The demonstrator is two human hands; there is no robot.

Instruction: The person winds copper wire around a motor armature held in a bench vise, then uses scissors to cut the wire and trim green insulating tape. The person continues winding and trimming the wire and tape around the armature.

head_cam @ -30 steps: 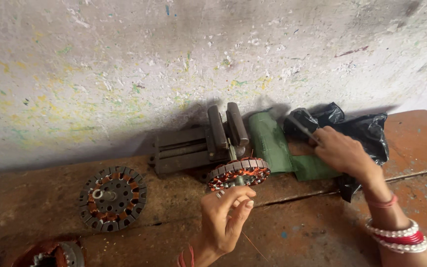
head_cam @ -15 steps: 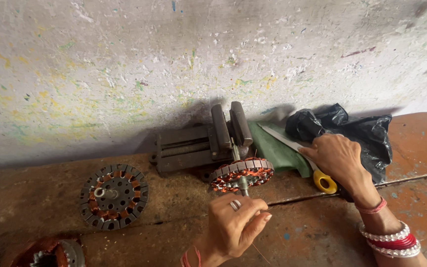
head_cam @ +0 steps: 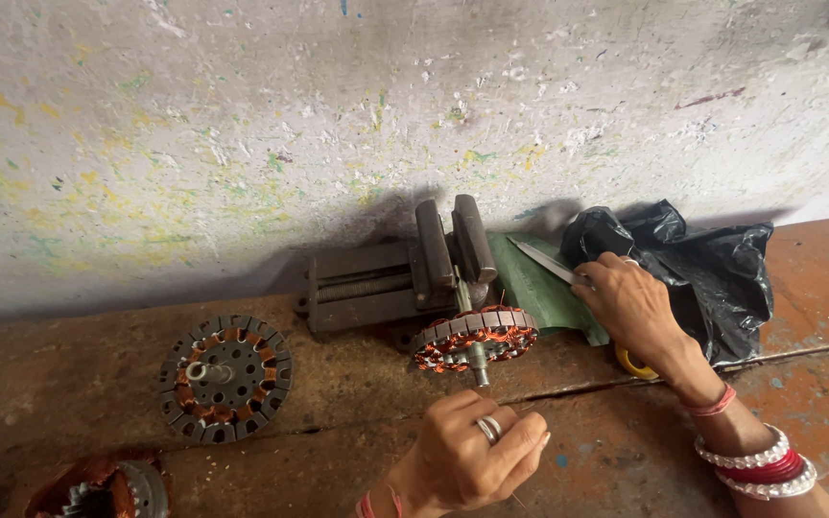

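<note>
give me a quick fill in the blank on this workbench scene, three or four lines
1. The wound stator with copper coils is clamped by its shaft in a metal ____.
2. The right hand holds a pair of ____ over the green sheet.
3. The crumpled plastic bag against the wall is ____ in colour.
4. The left hand wears a ring on one ____.

Missing words: vise; scissors; black; finger

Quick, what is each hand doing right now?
Left hand: closed in a loose fist just below the wound stator; what it pinches cannot be told.
Right hand: closed on scissors.
</note>
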